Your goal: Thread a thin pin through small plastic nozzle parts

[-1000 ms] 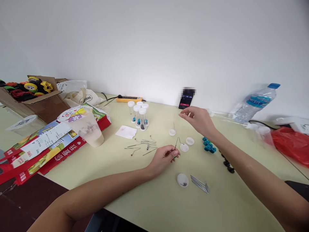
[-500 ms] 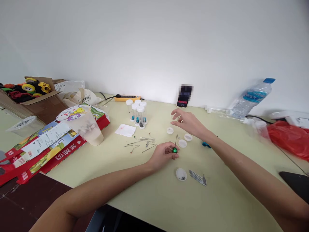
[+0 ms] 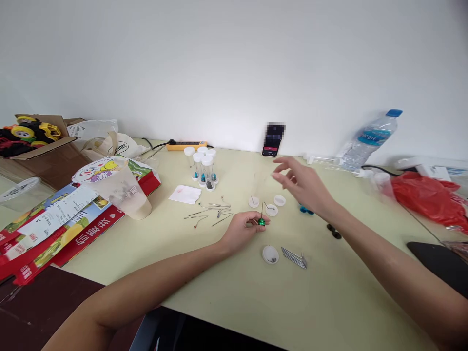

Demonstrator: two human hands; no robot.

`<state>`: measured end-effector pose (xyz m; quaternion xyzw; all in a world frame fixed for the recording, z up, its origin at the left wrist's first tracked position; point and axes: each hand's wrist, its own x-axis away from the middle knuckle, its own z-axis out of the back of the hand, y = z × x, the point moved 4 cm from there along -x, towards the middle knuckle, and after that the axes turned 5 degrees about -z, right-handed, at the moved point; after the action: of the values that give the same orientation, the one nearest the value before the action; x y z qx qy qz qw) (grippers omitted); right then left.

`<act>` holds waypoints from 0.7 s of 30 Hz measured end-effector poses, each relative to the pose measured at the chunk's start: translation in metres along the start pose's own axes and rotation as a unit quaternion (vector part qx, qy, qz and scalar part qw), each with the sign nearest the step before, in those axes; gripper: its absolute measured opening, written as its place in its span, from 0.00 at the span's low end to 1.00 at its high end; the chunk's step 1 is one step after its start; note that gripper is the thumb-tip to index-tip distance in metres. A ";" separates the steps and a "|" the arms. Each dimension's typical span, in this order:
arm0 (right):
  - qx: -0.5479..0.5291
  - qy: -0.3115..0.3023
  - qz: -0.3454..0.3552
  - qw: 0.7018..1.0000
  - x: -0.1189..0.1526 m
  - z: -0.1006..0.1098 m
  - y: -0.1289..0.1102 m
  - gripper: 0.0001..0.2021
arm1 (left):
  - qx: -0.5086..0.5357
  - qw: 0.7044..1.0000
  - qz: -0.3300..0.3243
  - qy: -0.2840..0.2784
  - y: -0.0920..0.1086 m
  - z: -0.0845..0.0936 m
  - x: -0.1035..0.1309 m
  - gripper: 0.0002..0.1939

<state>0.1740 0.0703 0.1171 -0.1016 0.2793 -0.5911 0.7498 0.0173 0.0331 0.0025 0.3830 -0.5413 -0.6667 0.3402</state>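
Note:
Pinched in the fingers of my left hand [image 3: 244, 231] is a small shiny green metal piece [image 3: 261, 222]. A thin bent metal rod [image 3: 262, 208] stands up out of it. My right hand [image 3: 302, 184] hovers above the table, fingers apart and slightly curled, with nothing visible in them. A faint clear tube [image 3: 261, 181] appears to stand left of its fingertips, near a white round cap [image 3: 253, 201]. Two more white caps [image 3: 280, 200] lie close by. A white dish-like cap [image 3: 270, 254] with tiny dark parts sits nearer me, beside several L-shaped metal rods [image 3: 294, 257].
Several lidded clear tubes [image 3: 207, 170] stand at the back. Loose bent wires [image 3: 215, 209] lie left of my left hand. Blue pieces [image 3: 306, 209] and black pieces [image 3: 334, 231] are near my right forearm. A drink cup [image 3: 127, 190], phone [image 3: 273, 140] and water bottle [image 3: 373, 139] stand around.
My right hand has moved right and its fingers look more spread. My left hand still holds the green piece. The whole view has shifted slightly.

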 end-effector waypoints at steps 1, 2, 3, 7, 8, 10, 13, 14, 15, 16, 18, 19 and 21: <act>0.008 0.021 -0.019 1.000 0.005 0.008 0.008 0.23 | 0.012 1.000 -0.001 -0.004 0.000 -0.001 0.000 0.10; 0.021 0.035 -0.039 0.998 0.011 0.015 0.019 0.23 | 0.023 1.000 -0.003 -0.007 0.000 -0.001 0.001 0.10; 0.038 0.041 -0.060 0.997 0.018 0.020 0.031 0.22 | 0.032 0.999 -0.006 -0.010 0.000 -0.002 0.001 0.10; 0.118 0.029 -0.105 0.987 0.051 0.024 0.085 0.18 | 0.062 0.998 0.000 -0.002 -0.001 -0.003 0.002 0.10; 0.136 0.025 -0.104 0.985 0.060 0.023 0.095 0.18 | 0.069 0.998 0.005 0.003 -0.001 -0.003 0.002 0.11; 0.167 0.024 -0.109 0.980 0.077 0.022 0.111 0.19 | 0.082 0.996 0.018 0.003 0.000 -0.005 0.003 0.11; 0.236 0.001 -0.160 0.959 0.096 0.026 0.124 0.22 | 0.113 0.993 0.039 -0.012 0.001 -0.008 0.004 0.13; 0.258 -0.020 -0.177 0.949 0.101 0.026 0.127 0.23 | 0.125 0.991 0.042 -0.015 0.002 -0.010 0.005 0.14; 0.279 -0.041 -0.189 0.941 0.104 0.026 0.130 0.23 | 0.135 0.990 0.044 -0.015 0.003 -0.010 0.006 0.15; 0.296 -0.060 -0.193 0.933 0.107 0.025 0.132 0.24 | 0.142 0.989 0.045 -0.012 0.004 -0.011 0.007 0.15; 0.317 -0.086 -0.182 0.927 0.112 0.020 0.136 0.21 | 0.150 0.987 0.050 -0.007 0.005 -0.011 0.009 0.15; 0.313 -0.093 -0.170 0.930 0.114 0.017 0.136 0.19 | 0.153 0.987 0.053 -0.008 0.005 -0.012 0.010 0.15; 0.249 -0.077 -0.140 0.955 0.116 0.010 0.131 0.16 | 0.160 0.985 0.059 -0.015 0.006 -0.012 0.011 0.15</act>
<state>0.3052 -0.0045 0.0270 0.0051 0.0477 -0.7314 0.6803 0.0228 0.0170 0.0052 0.3898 -0.6674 -0.5564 0.3050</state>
